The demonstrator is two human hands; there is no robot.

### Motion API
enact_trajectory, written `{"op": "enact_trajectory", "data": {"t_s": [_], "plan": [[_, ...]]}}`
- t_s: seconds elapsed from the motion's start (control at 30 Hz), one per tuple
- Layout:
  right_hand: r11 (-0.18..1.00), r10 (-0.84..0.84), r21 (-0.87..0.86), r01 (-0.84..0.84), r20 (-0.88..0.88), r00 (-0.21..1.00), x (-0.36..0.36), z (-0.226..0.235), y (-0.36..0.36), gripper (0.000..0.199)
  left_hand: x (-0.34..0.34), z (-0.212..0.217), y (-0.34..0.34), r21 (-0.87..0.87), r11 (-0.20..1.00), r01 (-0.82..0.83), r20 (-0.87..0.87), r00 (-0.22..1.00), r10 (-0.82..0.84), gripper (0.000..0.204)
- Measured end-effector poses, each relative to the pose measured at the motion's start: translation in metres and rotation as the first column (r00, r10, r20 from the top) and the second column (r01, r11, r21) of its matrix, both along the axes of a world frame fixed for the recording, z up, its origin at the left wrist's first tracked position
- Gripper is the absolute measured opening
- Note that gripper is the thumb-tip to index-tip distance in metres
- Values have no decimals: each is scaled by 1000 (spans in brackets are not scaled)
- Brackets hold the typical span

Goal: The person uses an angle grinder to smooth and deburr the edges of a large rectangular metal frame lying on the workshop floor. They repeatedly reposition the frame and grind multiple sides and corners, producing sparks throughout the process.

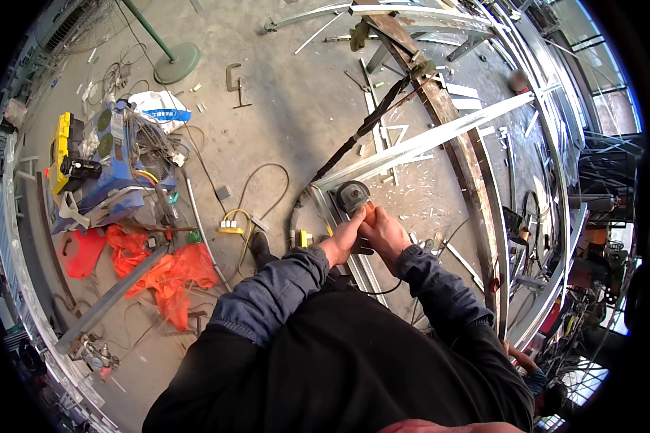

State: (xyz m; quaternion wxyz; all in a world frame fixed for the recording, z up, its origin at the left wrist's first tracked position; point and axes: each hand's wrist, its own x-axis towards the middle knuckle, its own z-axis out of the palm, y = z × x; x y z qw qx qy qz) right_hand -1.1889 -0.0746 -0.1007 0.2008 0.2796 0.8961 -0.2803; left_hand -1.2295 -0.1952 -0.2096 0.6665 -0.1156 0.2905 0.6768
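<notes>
Grinder [353,195] at frame centre, disc end beside corner of metal frame [448,133]; contact unclear. Left hand [343,239], right hand [388,234] both closed round grinder body. Orange bag [170,278] lower left, clamp [229,78] upper left, stand base [178,63] farther left.

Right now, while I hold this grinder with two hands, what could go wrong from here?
Your left hand and right hand look bare, near the head of the grinder, so a slip might injure them. The dark cable bundle lies close by; a kick of the grinder could perhaps damage it. On the floor, a thin looped cord lies near your dark shoe and could catch a step.
</notes>
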Motion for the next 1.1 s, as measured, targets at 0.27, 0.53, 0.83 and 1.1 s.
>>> {"op": "enact_trajectory", "data": {"t_s": [0.27, 0.53, 0.83, 1.1], "plan": [[1000, 26, 8, -26, -68, 997, -2, -21, 0, 52, -6, -3, -3, -26, 998, -65, -53, 997, 63, 81], [999, 33, 8, -33, -58, 998, 0, -24, -3, 56, -1, -19, -1, -11, 998, -64, -62, 996, 64, 82], [997, 69, -20, -69, 8, 998, 7, -15, -11, 61, 0, 15, -24, -107, 994, -29, -83, 996, 20, 83], [960, 276, -30, -278, -56, 960, -36, -19, -35, 55, -27, 8, -47, -175, 973, -148, -142, 982, 123, 88]]}}
